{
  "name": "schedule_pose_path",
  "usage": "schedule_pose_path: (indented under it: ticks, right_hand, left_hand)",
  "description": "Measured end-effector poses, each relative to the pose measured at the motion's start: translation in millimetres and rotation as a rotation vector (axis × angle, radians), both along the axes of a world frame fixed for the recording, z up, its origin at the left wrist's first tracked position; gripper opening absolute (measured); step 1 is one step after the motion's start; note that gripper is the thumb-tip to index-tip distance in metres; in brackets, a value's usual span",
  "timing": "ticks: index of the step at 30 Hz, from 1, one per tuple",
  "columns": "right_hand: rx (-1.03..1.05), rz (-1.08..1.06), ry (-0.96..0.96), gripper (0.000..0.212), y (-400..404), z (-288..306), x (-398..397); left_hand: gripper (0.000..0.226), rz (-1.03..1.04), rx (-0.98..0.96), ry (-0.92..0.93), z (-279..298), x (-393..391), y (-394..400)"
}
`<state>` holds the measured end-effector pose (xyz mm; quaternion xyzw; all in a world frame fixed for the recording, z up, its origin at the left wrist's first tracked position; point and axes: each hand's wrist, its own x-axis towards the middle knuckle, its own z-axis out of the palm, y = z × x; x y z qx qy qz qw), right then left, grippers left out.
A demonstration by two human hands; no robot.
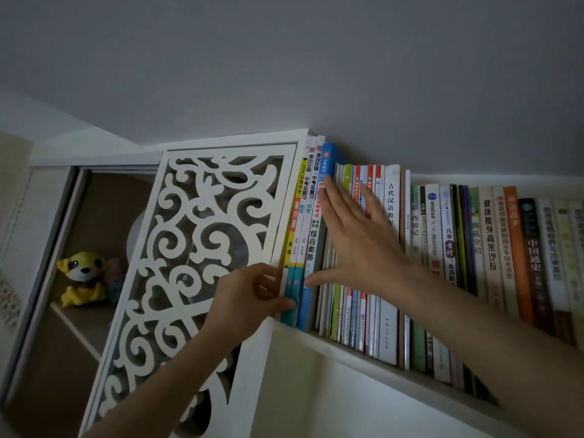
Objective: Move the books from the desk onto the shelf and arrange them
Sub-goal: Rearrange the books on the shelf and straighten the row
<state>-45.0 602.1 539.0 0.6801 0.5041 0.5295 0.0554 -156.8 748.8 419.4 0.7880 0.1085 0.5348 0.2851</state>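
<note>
The head view is filled by the shelf (347, 346); the desk is not shown, so any books left on it cannot be judged. At nine o'clock one yellow plush toy (82, 276) is seen behind one white fretwork panel (202, 248). Toward the centre, the left hand (249, 298) is closed with its fingers (286, 303) pinching the foot of the tall books (303, 222) at the row's left end. At about two o'clock from it, the right hand (357, 245) is laid flat, fingers spread apart, against the thin books (357, 320). Some thirty upright spines are counted loosely. The row (493, 248) runs on toward three o'clock, so shelving seems largely done and arranging under way.
</note>
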Motion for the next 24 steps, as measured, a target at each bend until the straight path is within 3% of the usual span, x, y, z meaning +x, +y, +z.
schedule_pose_path:
  ticks: [7, 13, 19, 21, 24]
  right_hand:
    - [-0.030, -0.063, 0.036, 0.144, 1.9, 1.2, -7.1]
    - [-0.003, -0.087, 0.097, 0.144, 5.2, -5.5, -17.7]
    - [0.082, -0.087, 0.109, 0.137, 18.0, -17.9, -21.6]
    - [0.083, -0.101, 0.155, 0.139, 22.2, -17.7, -26.4]
    - [0.040, -0.153, 0.060, 0.142, 7.5, -12.1, -20.2]
  left_hand:
    - [0.036, 0.071, 0.091, 0.045, 7.6, 7.8, -2.8]
    - [0.059, 0.015, 0.109, 0.083, -1.3, 2.3, -12.6]
    - [0.077, 0.173, 0.210, 0.062, -0.1, -1.4, 0.7]
    - [0.093, 0.166, 0.231, 0.111, 1.4, -2.8, -2.9]
    - [0.118, 0.137, 0.300, 0.210, -2.3, 0.7, -15.3]
